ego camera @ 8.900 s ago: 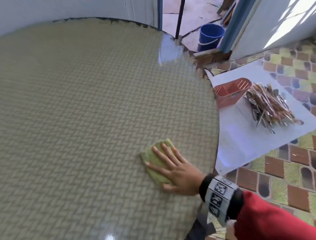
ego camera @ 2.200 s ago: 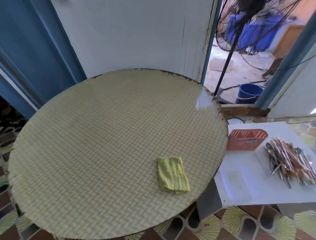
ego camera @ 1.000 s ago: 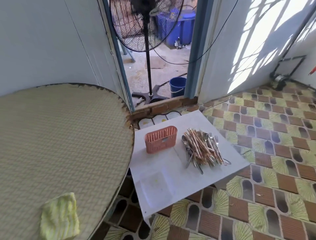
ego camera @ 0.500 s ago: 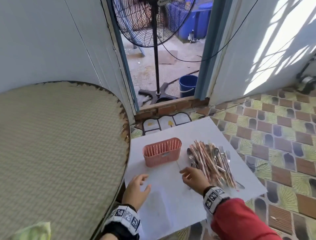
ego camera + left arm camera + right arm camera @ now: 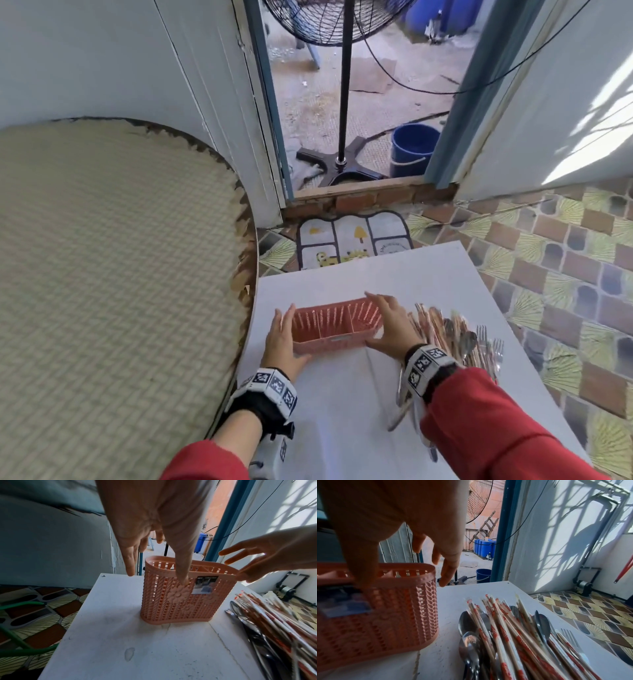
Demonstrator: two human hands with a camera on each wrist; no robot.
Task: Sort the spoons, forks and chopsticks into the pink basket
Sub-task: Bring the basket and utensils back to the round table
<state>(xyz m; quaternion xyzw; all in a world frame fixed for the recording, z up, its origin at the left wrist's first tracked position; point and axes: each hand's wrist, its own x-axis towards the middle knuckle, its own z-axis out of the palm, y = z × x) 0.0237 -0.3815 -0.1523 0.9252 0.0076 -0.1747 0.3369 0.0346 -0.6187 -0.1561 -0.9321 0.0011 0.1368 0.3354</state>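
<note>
- The pink basket [image 5: 337,325] stands upright on the white worktop [image 5: 342,411], its three compartments open to the top, with a small label on the near wall.
- The left hand [image 5: 282,337] cups the basket's left end: the thumb presses the near wall just under the rim, and the fingers [image 5: 130,561] reach down beside the end wall, nearly straight.
- The right hand [image 5: 394,329] holds the right end the same way, thumb on the near wall below the rim, fingers [image 5: 448,569] spread and extended past the far corner.
- Neither hand is clenched; both lie loosely against the basket, one at each end.
- Just to the right of the basket lies a heap of cutlery: paper-wrapped chopsticks [image 5: 505,628] on top, with spoons [image 5: 467,622] under them and forks [image 5: 489,346] at the right edge.
- The right forearm, in a red sleeve [image 5: 479,428], crosses over the near end of the heap.
- A round table with a woven-pattern top [image 5: 102,274] adjoins the worktop on the left.
- Beyond the doorway stand a pedestal fan [image 5: 342,102] and a blue bucket [image 5: 412,149].
</note>
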